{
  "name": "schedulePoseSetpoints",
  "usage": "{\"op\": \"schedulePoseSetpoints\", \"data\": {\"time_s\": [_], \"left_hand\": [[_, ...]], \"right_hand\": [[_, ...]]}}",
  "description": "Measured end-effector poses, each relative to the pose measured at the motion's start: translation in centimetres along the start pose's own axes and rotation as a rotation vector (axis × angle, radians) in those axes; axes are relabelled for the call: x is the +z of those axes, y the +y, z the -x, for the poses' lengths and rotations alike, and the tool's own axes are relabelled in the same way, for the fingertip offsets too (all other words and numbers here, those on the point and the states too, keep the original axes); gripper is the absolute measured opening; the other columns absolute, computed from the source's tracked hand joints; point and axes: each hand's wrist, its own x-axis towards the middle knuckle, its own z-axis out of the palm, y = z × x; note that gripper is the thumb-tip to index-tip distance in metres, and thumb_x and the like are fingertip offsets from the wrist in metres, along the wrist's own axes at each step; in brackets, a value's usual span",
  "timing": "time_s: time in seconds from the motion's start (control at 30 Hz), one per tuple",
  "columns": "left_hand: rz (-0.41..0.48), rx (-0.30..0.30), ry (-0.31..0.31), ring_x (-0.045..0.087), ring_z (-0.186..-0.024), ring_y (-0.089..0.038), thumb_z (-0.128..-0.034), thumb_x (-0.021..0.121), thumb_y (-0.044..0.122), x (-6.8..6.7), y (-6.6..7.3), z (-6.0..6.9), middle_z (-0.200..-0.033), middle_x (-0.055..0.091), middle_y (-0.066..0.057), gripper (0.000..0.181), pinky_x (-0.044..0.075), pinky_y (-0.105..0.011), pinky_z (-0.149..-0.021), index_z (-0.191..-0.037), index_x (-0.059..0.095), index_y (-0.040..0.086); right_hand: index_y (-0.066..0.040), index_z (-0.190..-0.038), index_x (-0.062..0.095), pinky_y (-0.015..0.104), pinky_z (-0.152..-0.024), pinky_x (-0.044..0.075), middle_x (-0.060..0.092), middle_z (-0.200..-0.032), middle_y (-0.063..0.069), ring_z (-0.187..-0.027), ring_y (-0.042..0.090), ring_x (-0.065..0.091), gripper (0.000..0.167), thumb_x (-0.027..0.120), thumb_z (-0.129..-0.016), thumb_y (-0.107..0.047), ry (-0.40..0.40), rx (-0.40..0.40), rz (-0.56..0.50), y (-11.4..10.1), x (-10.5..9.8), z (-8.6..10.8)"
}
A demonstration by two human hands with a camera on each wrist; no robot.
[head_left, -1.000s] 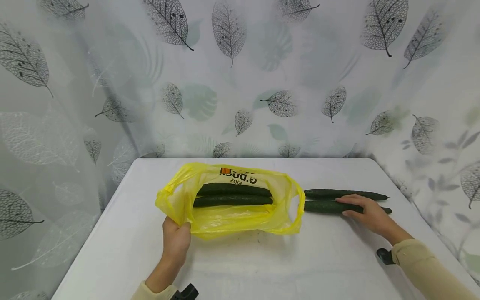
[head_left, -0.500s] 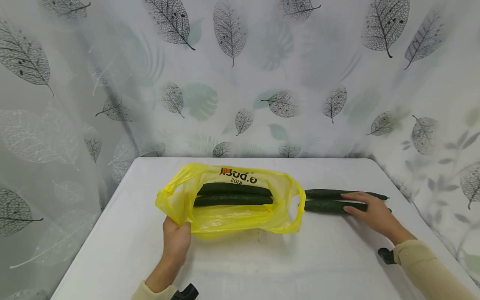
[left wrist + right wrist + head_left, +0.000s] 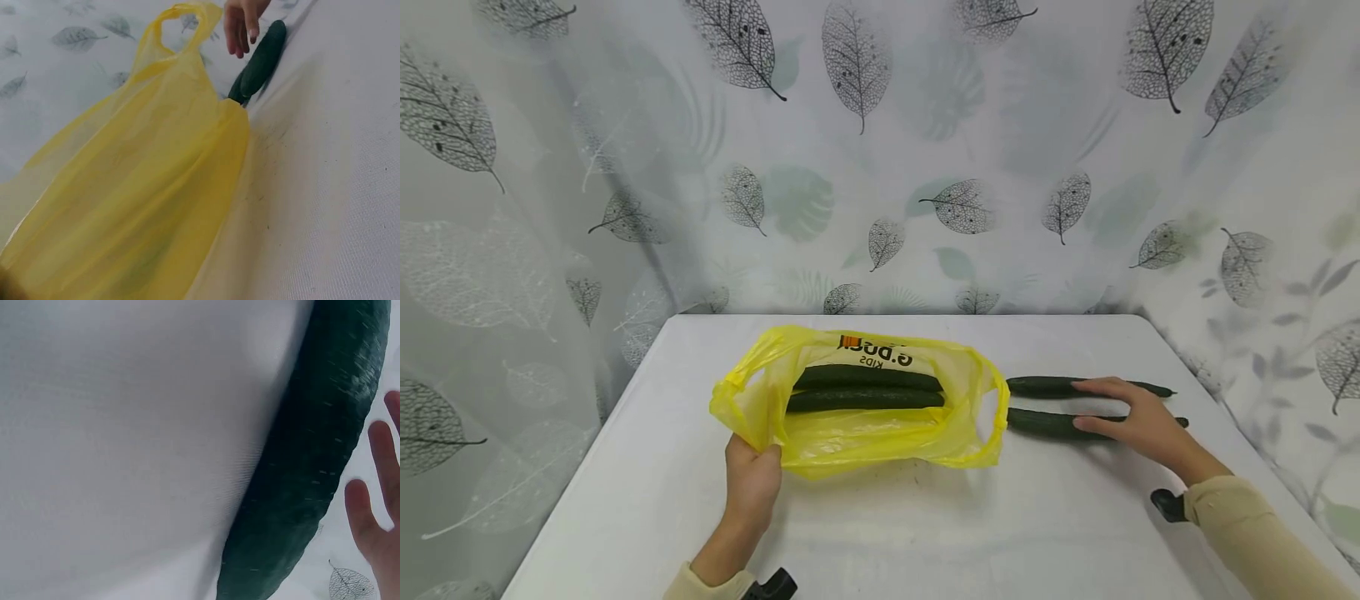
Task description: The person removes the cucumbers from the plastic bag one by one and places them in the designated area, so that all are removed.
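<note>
A yellow plastic bag lies on the white tabletop, its mouth spread toward the viewer. Inside, two long dark-green cucumbers lie side by side across it, one behind the other. Just beside the bag's right end, outside it, two more lie on the tabletop: a far cucumber and a near cucumber, with a narrow gap between them.

The left hand reaches up from below and grips the bag's near left edge, thumb on the outside. The right hand comes in from the right, palm down and holding nothing, fingers extended and parted from the thumb. Its fingers are over the far cucumber and its thumb over the near one; whether they touch is unclear.

Dark lettering on the bag's back wall appears mirrored, "G.DUC" with the rest unclear, above "KIDS", beside an orange mark.
</note>
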Motion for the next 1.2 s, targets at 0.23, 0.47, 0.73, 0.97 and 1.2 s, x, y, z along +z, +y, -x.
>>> {"op": "schedulePoseSetpoints", "data": {"time_s": [0.23, 0.47, 0.73, 0.97, 1.2], "left_hand": [[0.003, -0.006, 0.002, 0.050, -0.096, -0.020, -0.0855, 0.041, -0.015, -0.1, 0.0, 0.0, -0.115, 0.053, -0.017, 0.045, 0.045, -0.020, -0.079, -0.130, 0.046, -0.007], [0.007, -0.008, 0.001, 0.050, -0.096, -0.020, -0.0854, 0.042, -0.015, 0.0, 0.0, 0.0, -0.116, 0.053, -0.017, 0.045, 0.045, -0.020, -0.079, -0.130, 0.046, -0.007], [-0.003, -0.004, 0.000, 0.050, -0.096, -0.020, -0.0844, 0.041, -0.015, 0.0, 0.1, 0.0, -0.114, 0.053, -0.016, 0.045, 0.044, -0.019, -0.080, -0.129, 0.047, -0.008], [-0.014, -0.016, -0.003, 0.049, -0.097, -0.021, -0.0852, 0.042, -0.015, 0.0, 0.1, 0.0, -0.114, 0.053, -0.015, 0.044, 0.044, -0.019, -0.080, -0.128, 0.047, -0.006], [-0.020, -0.032, 0.002, 0.049, -0.098, -0.022, -0.0857, 0.042, -0.014, 0.1, 0.3, 0.1, -0.115, 0.053, -0.016, 0.045, 0.044, -0.020, -0.080, -0.130, 0.046, -0.006]], "right_hand": [[-0.019, -0.141, 0.058, 0.073, -0.095, 0.033, 0.047, -0.147, 0.018, -0.136, 0.051, 0.036, 0.074, 0.085, -0.078, -0.046, -0.056, 0.003, -0.001, -0.5, 0.3, 0.0], [-0.022, -0.142, 0.058, 0.075, -0.093, 0.035, 0.047, -0.148, 0.016, -0.135, 0.050, 0.037, 0.076, 0.086, -0.077, -0.047, -0.074, 0.001, 0.000, -1.2, 0.6, -0.1], [-0.022, -0.143, 0.057, 0.070, -0.099, 0.033, 0.051, -0.146, 0.005, -0.137, 0.041, 0.039, 0.071, 0.083, -0.082, -0.044, -0.054, -0.074, -0.064, -3.8, 0.8, -0.6], [-0.028, -0.145, 0.054, 0.063, -0.101, 0.036, 0.061, -0.131, -0.002, -0.123, 0.027, 0.052, 0.062, 0.079, -0.088, -0.034, 0.032, -0.157, -0.111, -8.2, 1.1, -1.3], [-0.016, -0.135, 0.063, 0.053, -0.097, 0.042, 0.063, -0.111, 0.000, -0.108, 0.022, 0.056, 0.045, 0.069, -0.096, -0.036, 0.155, -0.178, -0.043, -13.0, 1.5, -2.0]]}}
